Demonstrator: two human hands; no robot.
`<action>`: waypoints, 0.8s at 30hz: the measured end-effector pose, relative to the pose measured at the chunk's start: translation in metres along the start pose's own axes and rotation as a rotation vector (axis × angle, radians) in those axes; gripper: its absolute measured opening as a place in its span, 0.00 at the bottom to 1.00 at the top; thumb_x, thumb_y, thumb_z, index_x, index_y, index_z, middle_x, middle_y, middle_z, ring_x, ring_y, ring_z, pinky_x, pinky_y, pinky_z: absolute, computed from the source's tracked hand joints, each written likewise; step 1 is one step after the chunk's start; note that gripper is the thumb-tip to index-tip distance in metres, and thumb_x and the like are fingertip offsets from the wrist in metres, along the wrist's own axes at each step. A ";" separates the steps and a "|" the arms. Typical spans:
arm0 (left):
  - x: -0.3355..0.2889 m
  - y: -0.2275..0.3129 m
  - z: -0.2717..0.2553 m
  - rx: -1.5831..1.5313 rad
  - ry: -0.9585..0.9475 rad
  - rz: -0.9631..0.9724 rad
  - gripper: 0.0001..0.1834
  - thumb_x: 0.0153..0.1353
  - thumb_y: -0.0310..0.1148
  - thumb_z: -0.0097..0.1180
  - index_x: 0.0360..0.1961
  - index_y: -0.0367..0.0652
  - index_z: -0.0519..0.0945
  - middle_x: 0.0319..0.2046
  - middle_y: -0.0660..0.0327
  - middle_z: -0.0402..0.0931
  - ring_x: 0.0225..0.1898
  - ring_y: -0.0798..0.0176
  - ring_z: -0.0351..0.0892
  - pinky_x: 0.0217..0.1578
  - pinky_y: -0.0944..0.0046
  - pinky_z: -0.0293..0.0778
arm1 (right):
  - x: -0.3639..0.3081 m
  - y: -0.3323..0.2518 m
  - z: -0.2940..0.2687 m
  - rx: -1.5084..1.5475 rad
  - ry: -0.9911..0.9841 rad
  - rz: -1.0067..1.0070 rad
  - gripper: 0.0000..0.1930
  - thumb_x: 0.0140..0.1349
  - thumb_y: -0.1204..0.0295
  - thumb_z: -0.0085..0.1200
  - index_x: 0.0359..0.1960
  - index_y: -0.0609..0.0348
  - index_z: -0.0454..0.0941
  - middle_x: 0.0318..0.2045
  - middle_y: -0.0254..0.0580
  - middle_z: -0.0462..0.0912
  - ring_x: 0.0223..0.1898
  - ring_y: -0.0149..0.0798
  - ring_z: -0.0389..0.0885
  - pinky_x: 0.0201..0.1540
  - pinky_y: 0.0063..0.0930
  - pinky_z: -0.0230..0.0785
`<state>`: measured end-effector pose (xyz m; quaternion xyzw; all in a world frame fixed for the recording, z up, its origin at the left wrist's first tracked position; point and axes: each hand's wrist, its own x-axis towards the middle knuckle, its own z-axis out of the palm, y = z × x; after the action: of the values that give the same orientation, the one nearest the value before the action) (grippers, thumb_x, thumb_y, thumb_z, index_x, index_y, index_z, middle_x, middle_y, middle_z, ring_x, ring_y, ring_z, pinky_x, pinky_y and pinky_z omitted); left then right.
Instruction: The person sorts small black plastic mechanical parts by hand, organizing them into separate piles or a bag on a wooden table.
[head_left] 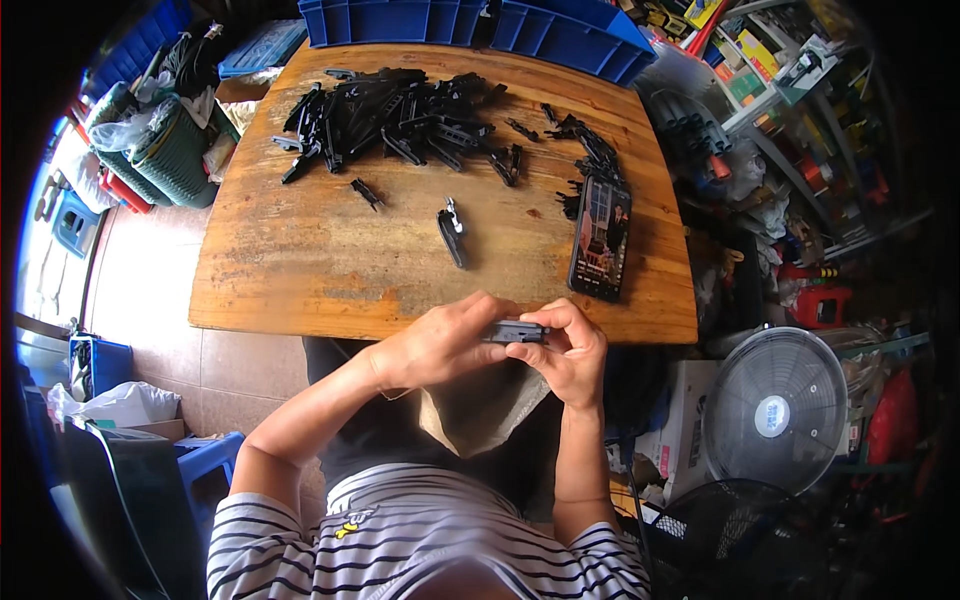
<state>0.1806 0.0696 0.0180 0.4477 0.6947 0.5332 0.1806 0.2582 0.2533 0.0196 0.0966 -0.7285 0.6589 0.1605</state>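
My left hand (450, 338) and my right hand (566, 350) come together at the table's near edge. Between them they grip a small dark grey, elongated plastic part (516, 332); fingers cover both of its ends. Beyond my hands, a single black part with a pale metal tip (453, 234) lies on the wooden table (340, 240). A smaller black piece (367, 193) rests farther left. At the far side spreads a big heap of similar black parts (390, 120).
A phone with a lit screen (600, 238) leans against more black parts (590, 145) at the right. Blue bins (390, 22) stand along the far edge. A round fan (774, 410) is at my right, and a blue stool (210, 460) at my left. Shelves crowd the far right.
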 end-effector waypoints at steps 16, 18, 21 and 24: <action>0.018 -0.037 -0.046 0.851 0.184 0.108 0.13 0.47 0.25 0.53 0.37 0.43 0.76 0.35 0.55 0.67 0.41 0.52 0.69 0.36 0.56 0.72 | 0.026 -0.009 0.015 -0.503 -0.379 -0.072 0.09 0.54 0.74 0.60 0.37 0.60 0.78 0.31 0.42 0.78 0.28 0.40 0.79 0.31 0.29 0.70; 0.020 -0.038 -0.044 0.813 0.181 0.088 0.16 0.47 0.26 0.53 0.40 0.44 0.76 0.34 0.55 0.67 0.41 0.52 0.70 0.38 0.57 0.72 | 0.059 -0.008 0.018 -0.544 -0.201 -0.138 0.06 0.56 0.77 0.55 0.36 0.61 0.78 0.31 0.45 0.78 0.30 0.45 0.78 0.32 0.31 0.69; 0.023 -0.028 -0.044 0.782 0.168 0.041 0.16 0.47 0.26 0.53 0.40 0.44 0.76 0.33 0.56 0.68 0.41 0.53 0.70 0.38 0.57 0.72 | 0.109 0.032 0.022 -0.638 -0.133 -0.170 0.06 0.57 0.77 0.52 0.35 0.62 0.78 0.30 0.49 0.77 0.32 0.51 0.77 0.35 0.36 0.69; 0.021 -0.029 -0.048 0.878 0.148 -0.006 0.17 0.45 0.25 0.53 0.40 0.44 0.76 0.33 0.57 0.68 0.42 0.54 0.70 0.40 0.57 0.71 | 0.131 0.057 0.030 -0.725 -0.260 -0.104 0.07 0.55 0.77 0.53 0.35 0.62 0.78 0.30 0.50 0.77 0.33 0.52 0.77 0.37 0.37 0.68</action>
<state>0.1219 0.0585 0.0143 0.4408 0.8676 0.2177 -0.0754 0.1131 0.2394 0.0111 0.1535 -0.9225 0.3318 0.1238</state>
